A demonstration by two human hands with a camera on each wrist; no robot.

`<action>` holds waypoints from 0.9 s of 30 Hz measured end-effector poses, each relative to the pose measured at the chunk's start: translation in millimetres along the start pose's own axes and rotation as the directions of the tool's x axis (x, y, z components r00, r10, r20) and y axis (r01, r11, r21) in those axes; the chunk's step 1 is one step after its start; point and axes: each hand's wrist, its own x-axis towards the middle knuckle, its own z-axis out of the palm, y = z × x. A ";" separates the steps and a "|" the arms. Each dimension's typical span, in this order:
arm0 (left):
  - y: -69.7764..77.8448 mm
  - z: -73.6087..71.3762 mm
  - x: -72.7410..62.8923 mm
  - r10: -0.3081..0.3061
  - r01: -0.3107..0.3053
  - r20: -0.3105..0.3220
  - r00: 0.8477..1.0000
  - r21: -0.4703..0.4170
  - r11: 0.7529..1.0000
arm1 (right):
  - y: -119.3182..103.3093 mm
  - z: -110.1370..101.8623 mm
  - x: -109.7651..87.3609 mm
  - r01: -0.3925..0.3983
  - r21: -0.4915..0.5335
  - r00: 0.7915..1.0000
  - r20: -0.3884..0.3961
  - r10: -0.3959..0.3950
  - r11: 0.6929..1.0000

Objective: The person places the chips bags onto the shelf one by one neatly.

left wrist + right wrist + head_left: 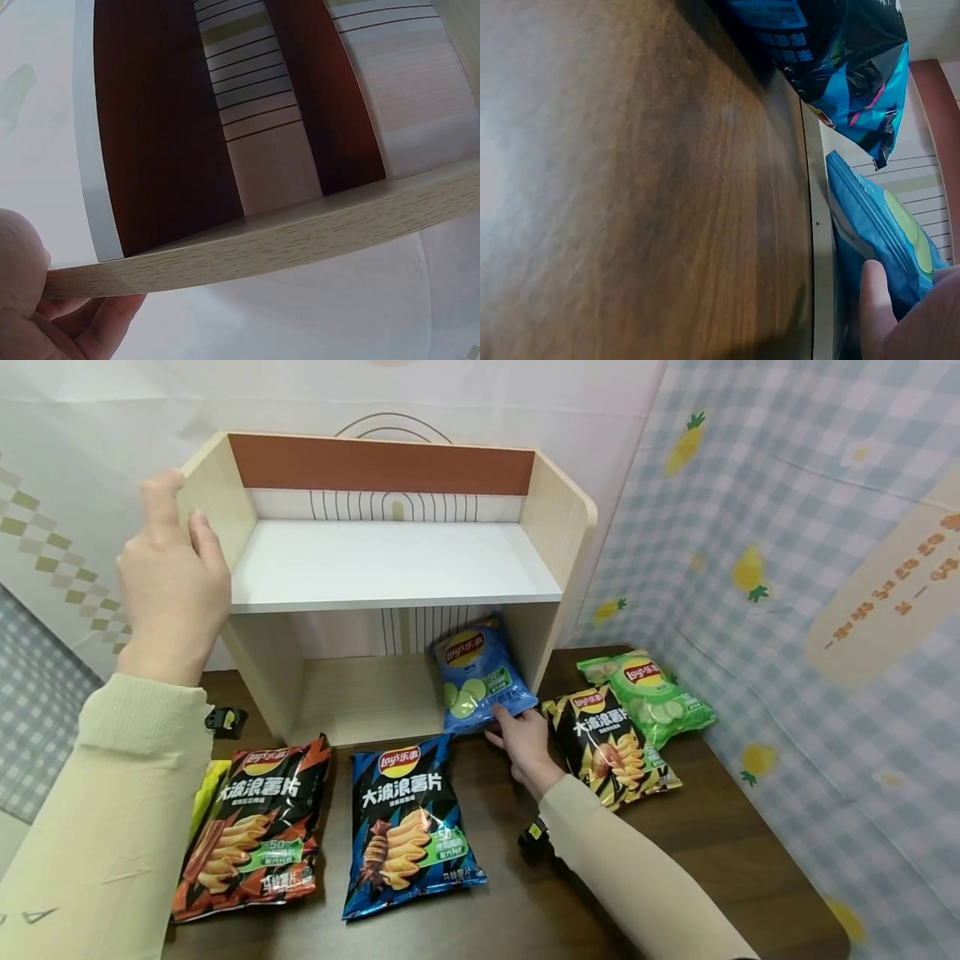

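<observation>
My left hand point(174, 581) grips the left side panel of a small wooden shelf point(247, 259), thumb on one face and fingers on the other. In the lower compartment, at its right side, a light-blue bag of Lay's chips point(474, 670) leans back, its lime slices facing out. My right hand point(525, 745) pinches the lower right corner of that bag; in the right wrist view the thumb point(876, 300) lies against its bottom seam. The upper shelf board point(397, 560) is white.
On the dark wood table point(525, 902) lie a black-and-blue chip bag point(408, 827), a red-and-black one point(258, 827) partly over a yellow one point(204, 793), and, at right, a black-and-gold one point(611, 747) against a green one point(652, 693). Curtains hang behind and at right.
</observation>
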 end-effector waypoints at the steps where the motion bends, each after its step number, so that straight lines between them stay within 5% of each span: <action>1: -0.1 0.1 0.0 0.001 -0.001 -0.003 1.000 0.001 1.000 | -0.5 -1.6 -1.0 0.004 -0.005 1.000 0.005 -0.004 1.000; 9: -0.8 0.5 -0.5 0.006 -0.007 -0.017 1.000 -0.009 1.000 | -8.5 -21.1 -9.8 0.008 -0.055 1.000 0.008 -0.008 0.998; 17: 0.5 -2.1 -1.4 0.002 -0.002 -0.006 1.000 -0.008 1.000 | -27.4 -47.2 -23.4 0.075 -0.214 0.997 -0.010 -0.079 0.974; 20: 1.6 -3.0 -1.7 0.005 -0.005 -0.005 1.000 -0.006 1.000 | -35.8 -63.3 -28.3 0.158 -0.343 0.987 0.017 -0.162 0.926; 27: 3.0 -3.5 -2.7 0.012 -0.012 -0.007 1.000 -0.012 1.000 | -52.1 -105.5 -32.8 0.324 -0.596 0.937 0.094 -0.337 0.735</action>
